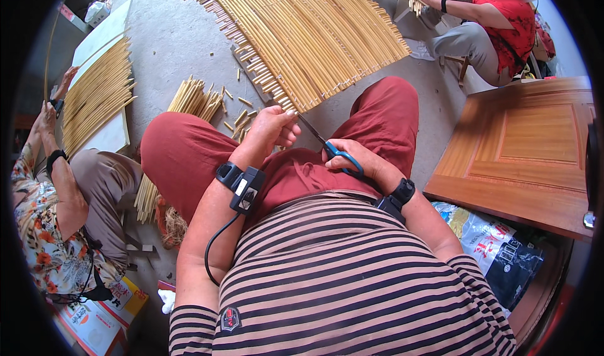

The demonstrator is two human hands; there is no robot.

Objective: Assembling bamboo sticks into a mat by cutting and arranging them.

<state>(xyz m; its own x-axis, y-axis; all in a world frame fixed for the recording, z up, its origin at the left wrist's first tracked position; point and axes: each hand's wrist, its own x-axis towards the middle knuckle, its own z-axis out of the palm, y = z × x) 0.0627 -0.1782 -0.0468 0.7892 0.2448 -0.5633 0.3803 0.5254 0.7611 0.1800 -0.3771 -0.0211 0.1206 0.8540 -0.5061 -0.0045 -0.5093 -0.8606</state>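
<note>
My right hand (357,157) grips a pair of scissors (329,147) with blue and black handles, held above my lap. Their dark blades point up and left, with the tip close to the fingers of my left hand (272,129). Those left fingers are curled, thumb and forefinger pinched at the near corner of a large mat of tan sticks (308,41); whatever they pinch is too small to make out. Rows of stitching cross the mat, and its left edge is uneven where stick ends jut out.
A bundle of loose sticks (192,99) and short cut pieces (242,120) lie by my left knee. To the left a person (63,199) handles a stick beside a smaller mat (97,95). At upper right another person (497,32) touches sticks. A wooden door panel (516,155) leans at right.
</note>
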